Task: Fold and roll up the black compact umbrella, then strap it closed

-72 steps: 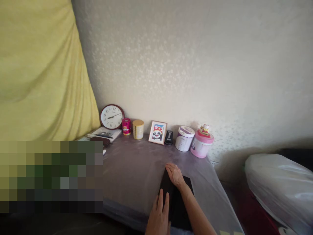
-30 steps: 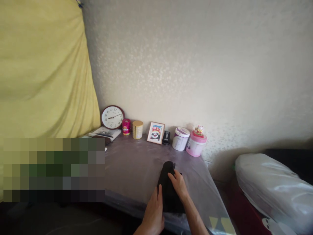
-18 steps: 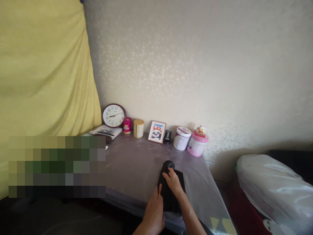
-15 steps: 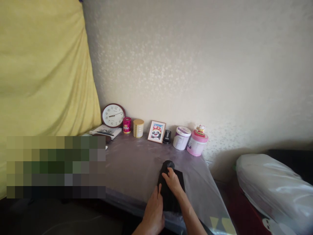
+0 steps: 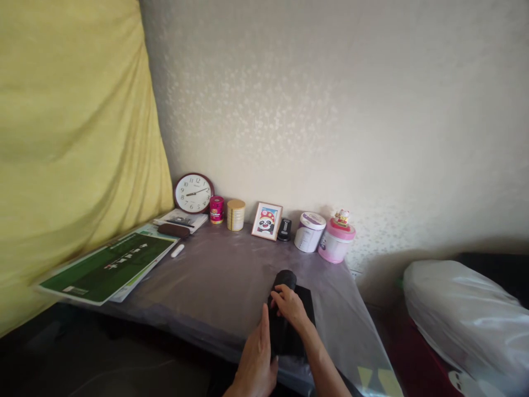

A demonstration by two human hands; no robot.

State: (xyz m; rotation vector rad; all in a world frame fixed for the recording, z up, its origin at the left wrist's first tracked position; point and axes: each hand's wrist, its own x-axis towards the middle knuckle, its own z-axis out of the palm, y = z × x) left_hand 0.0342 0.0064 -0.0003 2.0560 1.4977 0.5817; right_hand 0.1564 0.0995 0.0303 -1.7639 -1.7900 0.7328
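A black rolled bundle [image 5: 285, 277] with a rounded far end lies near the front of the covered table. I cannot tell exactly what it is. Beneath and to its right is a flat, dark, square-edged piece [image 5: 306, 309]. My right hand [image 5: 290, 306] comes over the bundle from the right, its fingers curled onto the upper part. Along the left side rests my left hand [image 5: 257, 353], with a straight digit pointing away from me and the other fingers bent around the lower part, partly hidden.
Against the wall stand a clock [image 5: 194, 193], a pink can [image 5: 216, 210], a yellow-lidded tin [image 5: 236, 215], a framed panda picture [image 5: 266, 221] and two tubs [image 5: 309, 232]. Green sheets [image 5: 111, 267], a brown case [image 5: 174, 230] and a white stick-like object [image 5: 177, 251] lie left. A plastic-covered bulk [image 5: 458, 309] sits right.
My right hand has drawn slightly back toward me along the bundle, its fingers more curled. My left hand has shifted slightly. The pixelated patch over the green sheets is gone.
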